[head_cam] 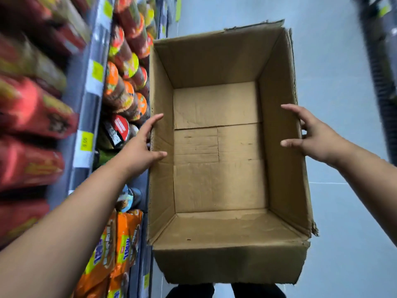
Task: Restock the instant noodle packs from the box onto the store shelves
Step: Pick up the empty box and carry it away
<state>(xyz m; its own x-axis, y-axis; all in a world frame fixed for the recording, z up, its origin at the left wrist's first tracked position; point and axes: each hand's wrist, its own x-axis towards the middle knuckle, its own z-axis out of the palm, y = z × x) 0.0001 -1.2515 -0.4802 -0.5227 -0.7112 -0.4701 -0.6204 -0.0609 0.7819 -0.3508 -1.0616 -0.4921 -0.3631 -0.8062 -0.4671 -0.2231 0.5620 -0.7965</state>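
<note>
Left forearm [64, 222]: closest thing to the lens, bare, running up from the bottom corner toward the box [217, 186].
Shelves [94, 108]: whole left side, grey metal edges, crammed with stock. It's all smeared by motion, so the brands are anyone's guess.
Box: plain brown corrugated cardboard, rectangular, open top, totally empty, just creased bottom flaps showing. It's in the aisle just beside the shelves, between the left hand [141, 145] and right hand [318, 138], above the person's dark shoes [191, 290].
How it handles: with nothing inside I'd call it super light. Walls look stiff-ish but will bow if squeezed, and the top edge is ragged and torn, so the middle of the long walls seems the best place to hold.
Noodle packs [32, 108]: none in the box. Glossy red soft packs fill the far left, round orange-lidded cups [120, 87] sit further in, and crinkly orange bags [120, 244] are down near the bottom. Restock looks basically done.
Left hand: grasping the left wall, thumb hooked inside over the rim, fingers along the outside.
Right hand: straddles the right wall, thumb and forefinger spread inside, other fingers curled down outside, so it's got hold too.
Price tags [87, 140]: little yellow-and-white slips stuck on the shelf edges.
</note>
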